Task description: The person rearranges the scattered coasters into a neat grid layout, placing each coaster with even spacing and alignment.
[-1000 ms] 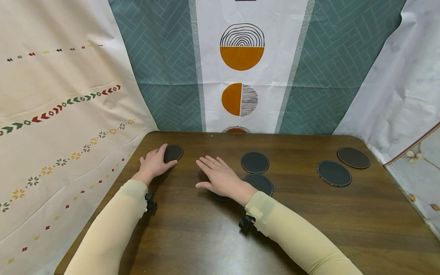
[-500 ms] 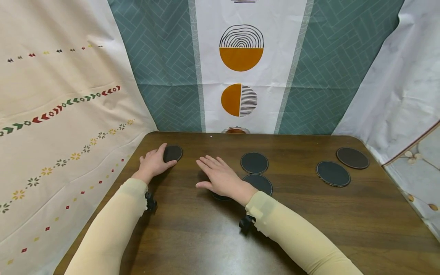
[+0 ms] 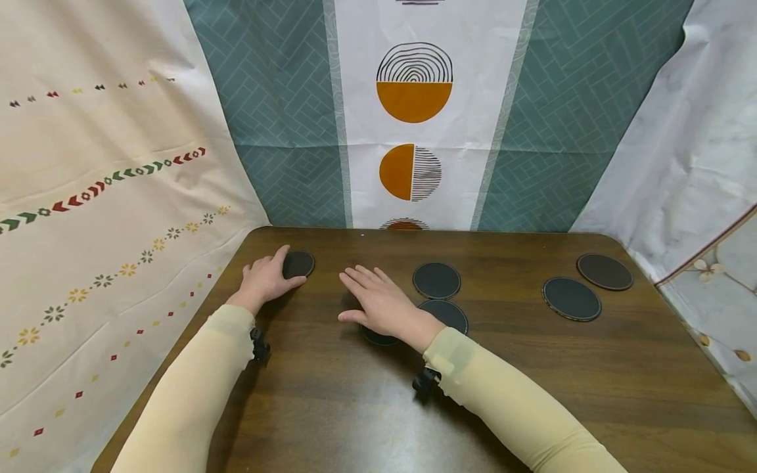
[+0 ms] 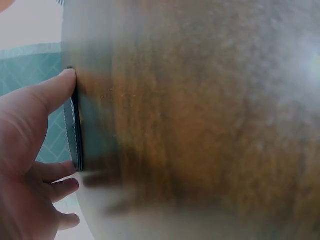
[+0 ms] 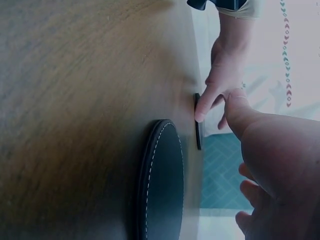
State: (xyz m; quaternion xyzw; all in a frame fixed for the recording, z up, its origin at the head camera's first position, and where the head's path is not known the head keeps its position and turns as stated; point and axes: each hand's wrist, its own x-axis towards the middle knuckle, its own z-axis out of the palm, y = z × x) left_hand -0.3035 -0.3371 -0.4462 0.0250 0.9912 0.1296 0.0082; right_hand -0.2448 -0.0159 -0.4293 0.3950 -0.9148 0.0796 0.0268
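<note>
My left hand (image 3: pixel 263 282) holds a round dark leather coaster (image 3: pixel 299 264) at the table's far left corner. Thumb and forefinger span opposite edges of this stitched coaster (image 4: pixel 73 132) in the left wrist view, the other fingers loosely bent. Near the middle, my right hand (image 3: pixel 381 305) hovers palm down with straight fingers and holds nothing. Beneath it lies a coaster (image 3: pixel 376 337), mostly hidden by the hand. A second coaster (image 3: pixel 451 316) is partly covered by the right wrist, and a third coaster (image 3: pixel 436 280) sits just behind that one.
A dark coaster (image 3: pixel 571 299) and a browner coaster (image 3: pixel 605 271) lie close together at the far right of the wooden table (image 3: pixel 331 407). Patterned cloths hang along the left, back and right. Light glares on the near tabletop.
Both hands stay almost still; the left keeps its hold on the coaster and the right keeps hovering. The view shifts very slightly.
</note>
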